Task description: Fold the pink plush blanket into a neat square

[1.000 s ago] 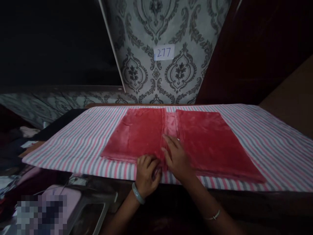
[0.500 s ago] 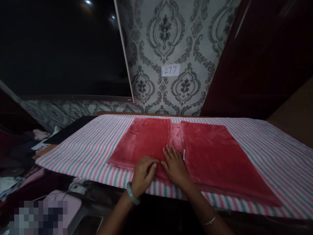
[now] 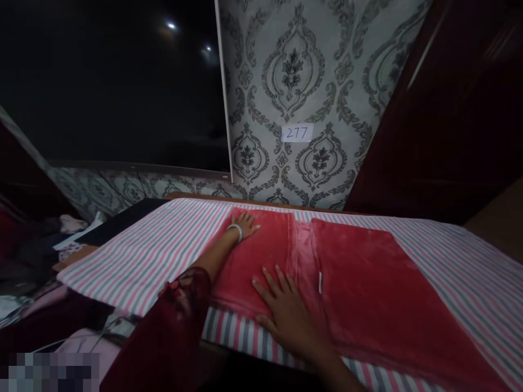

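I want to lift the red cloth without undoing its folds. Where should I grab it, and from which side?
Probably the near edge of the red cloth, reached from the table's front. The cloth lies flat on the striped sheet, both hands pressing it palm-down: left hand at the far corner, right hand at the near edge, where the folded layers can be pinched together.

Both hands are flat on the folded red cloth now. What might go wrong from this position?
1. The left hand presses the far edge and the right hand the near edge of the red cloth; uneven pressure could wrinkle the left flap.
2. The striped sheet beneath may slide or bunch, since it hangs over the near table edge.
3. The small white tag by the middle fold could get tucked under and leave a ridge.
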Demonstrator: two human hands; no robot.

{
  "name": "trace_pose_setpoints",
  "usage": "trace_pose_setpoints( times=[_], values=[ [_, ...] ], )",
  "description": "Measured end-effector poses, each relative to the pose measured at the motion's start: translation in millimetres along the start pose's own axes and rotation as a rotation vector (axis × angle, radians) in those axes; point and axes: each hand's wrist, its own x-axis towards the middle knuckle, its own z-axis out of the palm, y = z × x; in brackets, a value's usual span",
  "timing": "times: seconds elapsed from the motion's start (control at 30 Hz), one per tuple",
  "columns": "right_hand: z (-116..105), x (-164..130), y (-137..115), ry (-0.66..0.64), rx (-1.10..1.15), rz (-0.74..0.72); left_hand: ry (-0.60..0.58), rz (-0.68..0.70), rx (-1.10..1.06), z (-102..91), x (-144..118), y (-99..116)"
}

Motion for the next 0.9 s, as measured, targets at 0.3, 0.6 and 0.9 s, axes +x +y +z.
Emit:
trace_pose_setpoints(
  times=[0.3,0.6,0.9],
  values=[
    [-83.8,101.0,41.7,0.149,-0.042,-0.054,0.076,0.004,0.004,25.5,2.3,-9.9],
    [-29.7,181.9,127.5,0.195,-0.288,0.278,0.109,-0.026,-0.023,31.7,5.7,-17.8],
    [-25.3,180.4,132.4,0.141,-0.278,0.349,-0.015,-0.368,-0.102,17.4,43.5,-58.5]
  ],
)
